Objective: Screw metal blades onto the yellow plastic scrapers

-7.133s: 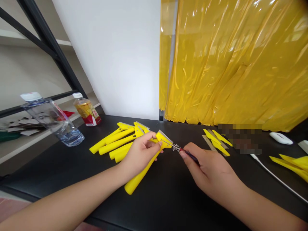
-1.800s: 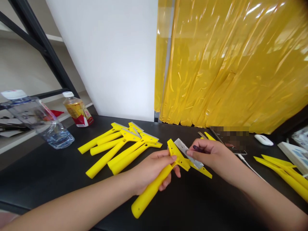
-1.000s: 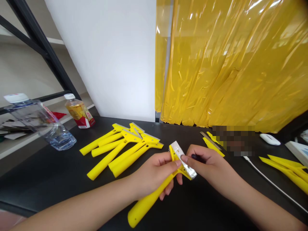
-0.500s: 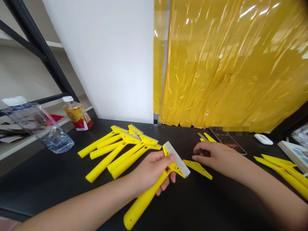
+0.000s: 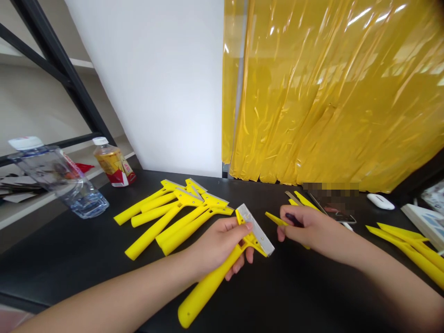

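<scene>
My left hand (image 5: 222, 243) is closed around the neck of a yellow scraper (image 5: 208, 296), its thumb pressing on the flat grey blade (image 5: 255, 229) across the head. To its right, my right hand (image 5: 312, 226) pinches a thin yellow cover plate (image 5: 274, 218), held tilted just above the table. Tucked in the same hand is a dark, slim tool (image 5: 294, 220); its far end is hidden by the fingers, so I cannot tell its kind. Left of the held scraper lies an overlapping pile of several yellow scrapers (image 5: 149, 231) with metal edges.
A black table (image 5: 104, 277) carries everything. Two bottles, one clear (image 5: 78, 194) and one with a red-yellow label (image 5: 114, 164), stand at the left. Behind my right hand are a phone (image 5: 333, 208) and a white earphone case (image 5: 380, 201). More yellow handles (image 5: 409, 245) lie far right.
My right hand has come down onto the yellow cover plate, which lay flat on the table, and now holds it tilted up. My left hand keeps the scraper in the same place.
</scene>
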Tool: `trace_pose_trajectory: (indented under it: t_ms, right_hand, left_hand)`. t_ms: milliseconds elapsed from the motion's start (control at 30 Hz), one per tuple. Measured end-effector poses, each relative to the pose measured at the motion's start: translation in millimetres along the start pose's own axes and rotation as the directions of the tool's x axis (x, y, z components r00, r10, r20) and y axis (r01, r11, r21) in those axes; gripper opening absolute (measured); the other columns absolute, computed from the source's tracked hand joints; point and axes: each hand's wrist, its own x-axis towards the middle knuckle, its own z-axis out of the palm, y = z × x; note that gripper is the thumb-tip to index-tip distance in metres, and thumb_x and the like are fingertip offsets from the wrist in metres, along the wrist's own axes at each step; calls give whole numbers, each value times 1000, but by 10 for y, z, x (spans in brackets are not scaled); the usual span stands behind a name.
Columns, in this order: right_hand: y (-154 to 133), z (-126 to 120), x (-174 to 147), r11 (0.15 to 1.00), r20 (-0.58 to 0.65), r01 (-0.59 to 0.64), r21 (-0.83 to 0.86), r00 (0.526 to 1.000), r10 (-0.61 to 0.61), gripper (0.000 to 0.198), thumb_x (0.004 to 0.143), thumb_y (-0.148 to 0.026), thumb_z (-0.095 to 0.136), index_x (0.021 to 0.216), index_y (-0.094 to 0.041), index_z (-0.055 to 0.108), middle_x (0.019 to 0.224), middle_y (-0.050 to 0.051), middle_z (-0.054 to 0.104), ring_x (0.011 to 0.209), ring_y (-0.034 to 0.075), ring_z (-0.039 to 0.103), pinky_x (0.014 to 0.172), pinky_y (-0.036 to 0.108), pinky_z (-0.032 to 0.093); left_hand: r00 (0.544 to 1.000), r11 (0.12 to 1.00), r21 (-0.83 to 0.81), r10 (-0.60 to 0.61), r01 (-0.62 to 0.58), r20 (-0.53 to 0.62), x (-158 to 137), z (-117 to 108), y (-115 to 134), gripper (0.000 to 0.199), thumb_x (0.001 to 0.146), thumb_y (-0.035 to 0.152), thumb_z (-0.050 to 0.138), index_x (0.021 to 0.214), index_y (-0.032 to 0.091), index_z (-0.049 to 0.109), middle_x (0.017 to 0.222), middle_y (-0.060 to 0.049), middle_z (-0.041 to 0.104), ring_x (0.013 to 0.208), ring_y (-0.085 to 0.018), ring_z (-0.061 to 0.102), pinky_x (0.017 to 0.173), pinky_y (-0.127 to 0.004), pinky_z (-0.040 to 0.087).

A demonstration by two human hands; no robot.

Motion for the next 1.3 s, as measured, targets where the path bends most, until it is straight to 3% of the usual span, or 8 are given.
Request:
trace_pose_trajectory:
  t_ms: [133,267,400,467,600,767,1100,1300]
  right_hand:
    - [-191,97,-82,956,-73,150,253,988,-135,40,93,-45,70,77,-23,41,73,-5,41,70,13,36,63,27,32]
    - [-282,247,-139,886,-26,186,425,981,-194,27,100,-49,62,90,-24,60,84,-2,57,81,16,50,73,29,41]
    - [-271,378,-109,816,-99,181,550,984,-151,27,99,-44,66,122,-30,62,97,0,64,88,17,59,77,29,48]
    - [-266,423,-77,779,-127,165,605,986,-110,34,96,-43,70,125,-30,58,95,-1,64,85,16,60,75,28,49]
    - [-279,455,-47,738,-178,181,650,980,-83,36,93,-42,74,121,-30,55,93,-2,64,87,15,61,77,27,50]
    - [-250,429,-52,832,-196,167,529,978,-72,21,93,-43,72,95,-26,61,88,-3,58,82,14,54,72,26,45]
    - [-237,527,2,816,-76,46,576,997,-2,36,89,-54,74,90,-22,59,84,-2,56,78,14,49,69,27,40]
    - [-287,552,-9,753,-10,16,658,1000,-13,46,82,-58,80,82,-21,53,77,-4,51,72,13,44,67,27,36]
  left_hand:
    - [1000,1000,-13,-18,18,13,1,13,-1,37,99,52,56,90,16,62,69,-2,65,41,-9,52,31,-16,41]
    - [999,999,-40,-27,28,18,-6,38,19,36,98,51,58,90,16,61,65,-1,64,38,-9,51,30,-17,40]
    - [1000,997,-79,-7,8,6,-2,43,12,33,98,48,58,91,16,62,64,-1,63,39,-9,51,30,-16,41]
    - [1000,996,-88,-2,2,-4,2,39,2,32,97,47,58,91,16,61,64,-1,63,39,-10,50,30,-16,40]
    - [1000,996,-87,-2,1,-11,0,34,1,32,98,47,56,91,16,61,64,-2,63,39,-10,50,30,-16,40]
    - [1000,998,-70,-5,5,-11,-15,44,1,32,99,47,54,92,16,61,65,-2,64,40,-10,50,31,-17,41]
    - [998,996,-71,63,-62,8,-31,68,-55,37,101,52,46,95,17,58,69,-2,63,43,-9,51,33,-16,42]
    - [995,997,22,74,-76,70,-32,76,-91,35,93,50,69,99,19,53,74,3,61,44,-7,50,32,-15,41]
